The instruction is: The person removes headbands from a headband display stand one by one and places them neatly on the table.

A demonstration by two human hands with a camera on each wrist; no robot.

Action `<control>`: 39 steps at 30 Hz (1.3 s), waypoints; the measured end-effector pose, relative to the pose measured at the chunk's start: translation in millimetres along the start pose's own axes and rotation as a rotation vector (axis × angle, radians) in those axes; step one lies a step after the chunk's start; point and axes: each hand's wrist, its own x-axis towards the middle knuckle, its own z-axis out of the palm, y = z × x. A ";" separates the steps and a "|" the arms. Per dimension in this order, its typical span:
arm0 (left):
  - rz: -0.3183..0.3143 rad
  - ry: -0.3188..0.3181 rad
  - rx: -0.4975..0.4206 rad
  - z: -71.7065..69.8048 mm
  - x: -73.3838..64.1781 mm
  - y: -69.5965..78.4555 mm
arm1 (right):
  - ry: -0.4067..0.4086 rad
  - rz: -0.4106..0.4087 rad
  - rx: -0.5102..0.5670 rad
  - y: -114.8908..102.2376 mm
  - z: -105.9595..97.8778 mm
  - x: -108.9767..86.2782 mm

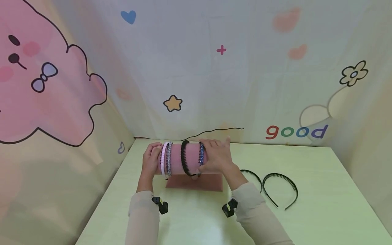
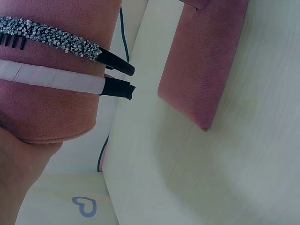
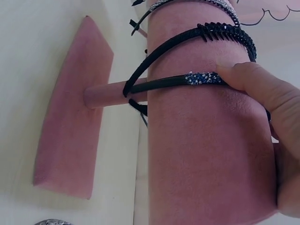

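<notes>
A pink velvety headband stand with a thick horizontal roll stands near the table's back. My left hand holds the roll's left end, fingers curled over it. Beside it sit a pale lilac headband and a silver glittery headband. A black toothed headband circles the roll's middle, leaning a little. Towards the right end, my right hand grips a blue-sparkle headband around the roll. Its thumb presses on the sparkly band; most of its other fingers are hidden behind the roll.
The stand's flat pink base rests on the pale table, joined to the roll by a short post. To the right lie a black headband and another dark headband, partly behind my right forearm. A printed curtain hangs behind.
</notes>
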 end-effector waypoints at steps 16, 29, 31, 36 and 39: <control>0.014 -0.002 0.000 2.3 -2.2 1.9 | 0.043 0.024 0.259 19.0 2.0 -15.0; 0.028 0.003 -0.038 -2.3 -0.4 -1.5 | 0.112 0.004 0.463 29.2 4.7 -21.8; 0.024 0.007 -0.043 -2.9 -0.6 -2.9 | 0.115 0.007 0.503 30.1 5.6 -23.7; 0.007 0.007 -0.048 -1.7 -0.9 -4.9 | 0.097 0.036 0.583 33.8 6.5 -28.9; 0.006 0.000 -0.049 -0.4 -0.8 -3.9 | 0.066 0.072 0.631 36.6 5.5 -30.7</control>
